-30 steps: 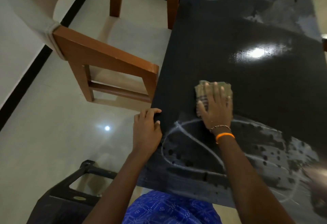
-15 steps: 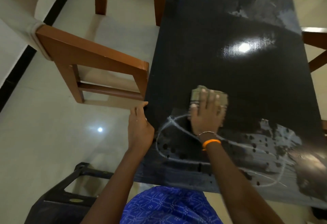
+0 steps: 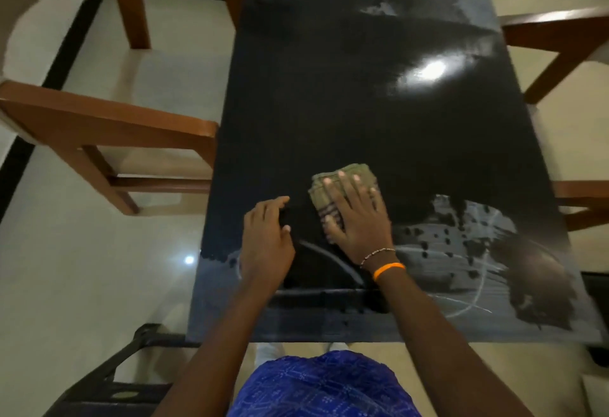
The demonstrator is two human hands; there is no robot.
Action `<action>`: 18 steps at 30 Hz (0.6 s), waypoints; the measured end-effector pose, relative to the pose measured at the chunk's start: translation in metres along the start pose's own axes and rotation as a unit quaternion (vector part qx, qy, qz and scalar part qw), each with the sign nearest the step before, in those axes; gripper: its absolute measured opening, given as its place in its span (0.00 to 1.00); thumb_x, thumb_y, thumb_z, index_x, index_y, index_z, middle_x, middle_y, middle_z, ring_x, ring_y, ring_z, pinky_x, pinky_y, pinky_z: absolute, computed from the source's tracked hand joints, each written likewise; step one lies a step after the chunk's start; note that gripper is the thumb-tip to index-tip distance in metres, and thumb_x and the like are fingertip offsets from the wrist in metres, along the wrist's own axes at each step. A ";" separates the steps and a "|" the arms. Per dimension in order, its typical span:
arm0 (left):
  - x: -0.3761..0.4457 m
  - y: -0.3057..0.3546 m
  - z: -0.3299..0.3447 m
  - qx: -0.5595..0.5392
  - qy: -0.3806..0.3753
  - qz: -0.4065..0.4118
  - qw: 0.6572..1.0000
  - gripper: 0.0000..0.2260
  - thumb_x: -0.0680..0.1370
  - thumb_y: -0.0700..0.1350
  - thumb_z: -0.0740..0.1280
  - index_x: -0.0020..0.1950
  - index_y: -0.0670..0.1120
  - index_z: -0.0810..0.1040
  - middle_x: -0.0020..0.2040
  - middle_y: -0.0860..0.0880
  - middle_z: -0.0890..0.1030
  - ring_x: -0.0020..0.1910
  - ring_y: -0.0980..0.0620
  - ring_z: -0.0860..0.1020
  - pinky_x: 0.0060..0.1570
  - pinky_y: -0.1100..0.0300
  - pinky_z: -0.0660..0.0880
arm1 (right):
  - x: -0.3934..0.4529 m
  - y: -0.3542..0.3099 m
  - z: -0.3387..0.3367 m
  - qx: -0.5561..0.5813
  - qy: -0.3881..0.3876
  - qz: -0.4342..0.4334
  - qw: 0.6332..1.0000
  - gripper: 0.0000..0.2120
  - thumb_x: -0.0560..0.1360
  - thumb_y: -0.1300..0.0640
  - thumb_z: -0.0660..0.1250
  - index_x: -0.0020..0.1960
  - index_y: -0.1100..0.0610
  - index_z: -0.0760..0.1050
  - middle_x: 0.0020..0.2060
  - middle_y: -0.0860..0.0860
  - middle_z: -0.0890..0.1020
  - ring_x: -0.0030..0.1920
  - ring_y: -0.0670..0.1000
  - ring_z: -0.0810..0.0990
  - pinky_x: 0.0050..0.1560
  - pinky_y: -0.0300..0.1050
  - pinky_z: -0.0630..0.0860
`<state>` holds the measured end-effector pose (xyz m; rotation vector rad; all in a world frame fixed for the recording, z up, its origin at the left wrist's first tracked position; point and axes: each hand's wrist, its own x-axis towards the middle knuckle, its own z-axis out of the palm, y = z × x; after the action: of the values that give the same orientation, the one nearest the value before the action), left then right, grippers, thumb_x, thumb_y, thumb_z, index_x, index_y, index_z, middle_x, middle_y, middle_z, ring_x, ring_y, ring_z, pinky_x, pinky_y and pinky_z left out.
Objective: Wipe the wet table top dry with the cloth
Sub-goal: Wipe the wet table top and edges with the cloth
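A long black table top (image 3: pixel 346 103) runs away from me, glossy, with pale wet smears and droplets near its front right and at the far end. A folded olive-green cloth (image 3: pixel 342 179) lies on it near the front middle. My right hand (image 3: pixel 356 219) presses flat on the cloth, fingers spread, wrist with an orange band and a bead bracelet. My left hand (image 3: pixel 267 238) rests on the table surface just left of the cloth, fingers loosely curled, holding nothing.
A brown wooden chair (image 3: pixel 108 130) stands left of the table and another (image 3: pixel 560 41) at the right edge. A black plastic chair (image 3: pixel 108 380) sits at lower left. Pale tiled floor (image 3: pixel 82 268) surrounds the table. Blue patterned clothing (image 3: pixel 323 387) shows below.
My left hand has moved off the table's left edge onto the surface beside the cloth. My right hand with the cloth has shifted slightly toward me and right.
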<state>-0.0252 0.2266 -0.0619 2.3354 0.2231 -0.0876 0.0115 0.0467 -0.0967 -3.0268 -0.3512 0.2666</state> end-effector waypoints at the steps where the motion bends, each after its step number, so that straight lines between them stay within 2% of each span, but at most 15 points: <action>1: -0.001 0.012 0.012 0.008 -0.028 0.024 0.999 0.21 0.74 0.37 0.65 0.67 0.48 0.68 0.64 0.47 0.72 0.65 0.48 0.65 0.65 0.56 0.63 | -0.010 0.030 -0.004 -0.004 -0.005 0.039 0.999 0.33 0.73 0.40 0.47 0.77 0.47 0.53 0.78 0.50 0.56 0.78 0.54 0.53 0.74 0.56 0.52; 4: -0.007 0.043 0.042 0.028 -0.087 0.085 0.992 0.23 0.75 0.40 0.65 0.69 0.50 0.66 0.66 0.50 0.71 0.67 0.51 0.63 0.65 0.58 0.62 | -0.039 0.115 -0.017 -0.006 0.004 0.148 0.989 0.36 0.71 0.40 0.44 0.77 0.50 0.57 0.77 0.53 0.59 0.77 0.56 0.57 0.73 0.56 0.55; 8: -0.016 0.067 0.070 0.051 -0.119 0.126 0.984 0.24 0.76 0.41 0.65 0.70 0.51 0.64 0.66 0.51 0.70 0.67 0.51 0.63 0.63 0.58 0.63 | -0.074 0.203 -0.021 -0.008 0.035 0.280 0.959 0.38 0.70 0.40 0.42 0.77 0.54 0.56 0.76 0.56 0.60 0.76 0.60 0.58 0.74 0.57 0.54; 11: -0.020 0.076 0.082 0.071 -0.117 0.126 0.982 0.24 0.75 0.41 0.65 0.70 0.52 0.65 0.66 0.52 0.71 0.66 0.51 0.63 0.61 0.57 0.63 | -0.076 0.222 -0.013 0.015 0.049 0.372 0.927 0.31 0.78 0.46 0.54 0.78 0.53 0.52 0.77 0.56 0.57 0.77 0.60 0.55 0.74 0.62 0.52; 13: -0.023 0.079 0.087 0.084 -0.106 0.117 0.984 0.23 0.76 0.40 0.64 0.70 0.52 0.65 0.65 0.52 0.72 0.65 0.51 0.63 0.59 0.58 0.63 | -0.063 0.208 -0.008 0.029 0.058 0.408 0.911 0.31 0.79 0.48 0.57 0.78 0.51 0.50 0.78 0.56 0.54 0.77 0.59 0.52 0.75 0.63 0.48; 15: -0.026 0.084 0.095 0.092 -0.090 0.110 0.986 0.22 0.76 0.39 0.62 0.69 0.51 0.67 0.64 0.52 0.73 0.63 0.51 0.63 0.57 0.60 0.62 | -0.048 0.183 -0.006 0.035 0.061 0.385 0.920 0.32 0.78 0.46 0.56 0.78 0.50 0.48 0.78 0.55 0.52 0.78 0.58 0.49 0.75 0.62 0.44; 18: -0.030 0.096 0.107 0.096 -0.066 0.094 0.989 0.19 0.76 0.37 0.61 0.66 0.50 0.69 0.61 0.50 0.75 0.60 0.49 0.65 0.54 0.59 0.61 | -0.033 0.133 0.002 0.045 0.058 0.248 0.966 0.33 0.76 0.45 0.57 0.78 0.49 0.50 0.78 0.55 0.52 0.78 0.59 0.49 0.74 0.61 0.45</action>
<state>-0.0363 0.0805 -0.0653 2.5183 -0.0750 -0.1768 0.0085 -0.0904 -0.1068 -2.9692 0.4245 0.1283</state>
